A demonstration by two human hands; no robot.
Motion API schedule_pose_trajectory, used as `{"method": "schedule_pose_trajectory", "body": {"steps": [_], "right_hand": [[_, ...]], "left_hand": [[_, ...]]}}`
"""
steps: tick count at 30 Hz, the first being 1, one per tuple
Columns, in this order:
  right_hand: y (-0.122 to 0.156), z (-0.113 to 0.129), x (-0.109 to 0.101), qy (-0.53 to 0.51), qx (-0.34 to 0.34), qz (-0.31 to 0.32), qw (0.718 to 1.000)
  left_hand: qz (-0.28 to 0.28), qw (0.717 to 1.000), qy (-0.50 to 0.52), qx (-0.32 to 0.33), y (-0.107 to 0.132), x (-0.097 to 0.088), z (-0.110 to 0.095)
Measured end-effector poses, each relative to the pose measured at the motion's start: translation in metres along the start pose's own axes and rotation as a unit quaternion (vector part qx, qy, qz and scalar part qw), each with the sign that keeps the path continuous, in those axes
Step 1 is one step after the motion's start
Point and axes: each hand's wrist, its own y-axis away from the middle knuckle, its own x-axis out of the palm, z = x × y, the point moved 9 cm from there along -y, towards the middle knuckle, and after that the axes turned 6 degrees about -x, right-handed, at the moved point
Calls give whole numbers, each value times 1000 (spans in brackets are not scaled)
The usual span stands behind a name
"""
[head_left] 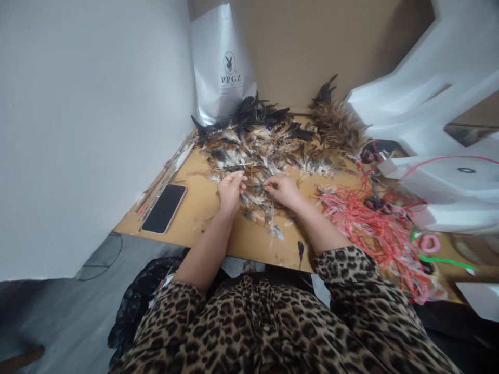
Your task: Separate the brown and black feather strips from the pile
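A big heap of brown, black and white feathers (268, 140) covers the back of a wooden board (202, 208). My left hand (231, 191) rests at the heap's near edge, its fingers pinched together on a few feathers. My right hand (284, 190) lies close beside it, fingers curled and pinching feathers of the same small bundle (255, 195). The two hands almost touch. More loose feathers trail towards me below the hands.
A black phone (164, 208) lies face up at the board's left. A tangle of red strings (374, 223) with scissors sits to the right. A silver bag (222, 67) stands at the back. White foam pieces (440, 114) fill the right side. A white wall borders the left.
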Motion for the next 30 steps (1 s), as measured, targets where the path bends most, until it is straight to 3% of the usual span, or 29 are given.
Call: {"method": "schedule_pose_trajectory", "body": {"steps": [7, 12, 16, 19, 22, 25, 28, 30], "right_hand": [[1, 34, 9, 4, -78, 59, 995], [8, 56, 14, 115, -103, 122, 981], [10, 64, 21, 215, -92, 146, 961], [9, 56, 21, 209, -58, 142, 966], [7, 38, 14, 106, -6, 97, 990], [7, 10, 9, -114, 80, 29, 990], [10, -17, 14, -334, 182, -25, 924], [11, -23, 19, -445, 209, -44, 870]], "left_hand": [[-10, 1000, 15, 11, -1, -4, -5], [-10, 1000, 14, 3, 1, -2, -5], [-6, 1000, 17, -1, 2, -1, -5], [-2, 1000, 24, -2, 2, 0, -4], [4, 1000, 24, -3, 2, 1, -4], [7, 1000, 20, 2, 3, 2, -5], [14, 1000, 18, 3, 3, 4, -4], [39, 999, 9, -2, 5, 9, -1]]}}
